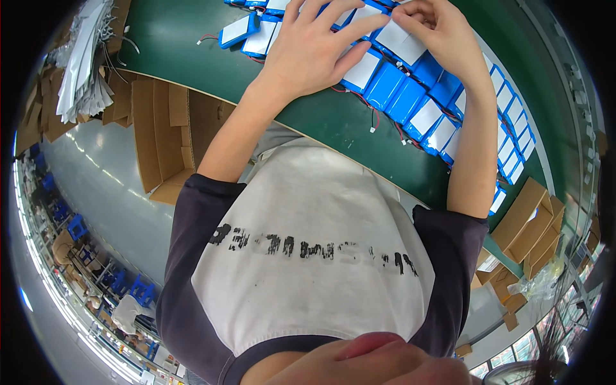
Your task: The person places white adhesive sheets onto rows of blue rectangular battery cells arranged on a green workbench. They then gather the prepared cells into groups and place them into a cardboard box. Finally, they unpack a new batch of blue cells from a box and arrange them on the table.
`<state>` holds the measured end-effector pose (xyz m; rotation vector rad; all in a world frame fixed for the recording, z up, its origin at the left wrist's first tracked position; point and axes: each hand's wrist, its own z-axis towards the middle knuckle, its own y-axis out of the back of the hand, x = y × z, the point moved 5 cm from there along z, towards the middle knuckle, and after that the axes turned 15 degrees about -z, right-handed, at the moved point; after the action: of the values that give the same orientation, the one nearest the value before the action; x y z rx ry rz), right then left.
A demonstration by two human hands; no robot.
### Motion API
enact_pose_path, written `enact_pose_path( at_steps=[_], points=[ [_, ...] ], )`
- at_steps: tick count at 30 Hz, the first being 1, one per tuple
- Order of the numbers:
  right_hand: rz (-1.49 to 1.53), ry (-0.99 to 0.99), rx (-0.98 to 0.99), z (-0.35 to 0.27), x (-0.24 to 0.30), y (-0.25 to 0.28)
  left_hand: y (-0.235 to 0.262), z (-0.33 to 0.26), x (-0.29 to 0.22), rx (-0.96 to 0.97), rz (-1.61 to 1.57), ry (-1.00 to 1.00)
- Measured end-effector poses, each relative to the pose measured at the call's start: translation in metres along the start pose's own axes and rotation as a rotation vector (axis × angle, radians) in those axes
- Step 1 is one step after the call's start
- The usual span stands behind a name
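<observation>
Blue battery packs (386, 85) with thin leads and small white plugs lie in rows on the green table (183, 54). Many carry a white label; several show bare blue tops. My left hand (316, 48) spreads flat over the left part of the rows, index finger reaching toward a white label (403, 42) on one pack. At that label's far edge is my right hand (443, 32), its thumb and fingers curled together in a pinch. What sits between those fingertips is too small to tell. One labelled pack (234, 32) lies askew, left of my left hand.
More labelled packs (513, 128) stand in rows beyond my right forearm. Open cardboard boxes (157, 128) are below the table's left edge, and others (526, 221) at the right. A bundle of white strips (83, 64) hangs at the far left. Blue stools (77, 226) stand farther off.
</observation>
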<state>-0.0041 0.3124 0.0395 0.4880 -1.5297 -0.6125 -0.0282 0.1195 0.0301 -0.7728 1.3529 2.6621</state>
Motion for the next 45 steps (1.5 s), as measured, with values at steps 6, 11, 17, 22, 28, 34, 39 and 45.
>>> enact_pose_path(
  at_steps=[6,11,17,22,28,34,39,45],
  points=[
    [-0.303,0.032,-0.091,-0.003,0.016,0.005,-0.002,0.004,-0.004,0.078,-0.02,-0.052],
    [-0.407,0.107,-0.243,-0.01,0.039,0.036,-0.006,0.014,-0.013,0.113,-0.034,-0.097],
    [-0.641,0.079,0.021,-0.026,-0.016,0.027,-0.014,0.014,-0.01,0.125,-0.046,-0.084],
    [-0.738,-0.073,0.038,-0.028,-0.013,0.016,-0.019,0.011,-0.008,0.126,-0.015,-0.059],
    [-0.552,-0.02,0.092,-0.035,0.036,0.019,-0.022,0.01,-0.008,0.112,-0.012,-0.049],
    [-0.174,-0.01,-0.07,-0.049,0.057,0.036,-0.022,0.007,-0.009,0.11,0.022,-0.077],
    [-0.444,0.053,0.023,-0.038,-0.024,0.046,-0.019,0.01,-0.011,0.111,-0.032,-0.057],
    [-0.32,-0.086,0.097,-0.032,-0.014,0.035,-0.016,0.01,-0.012,0.11,-0.061,-0.063]
  ],
)
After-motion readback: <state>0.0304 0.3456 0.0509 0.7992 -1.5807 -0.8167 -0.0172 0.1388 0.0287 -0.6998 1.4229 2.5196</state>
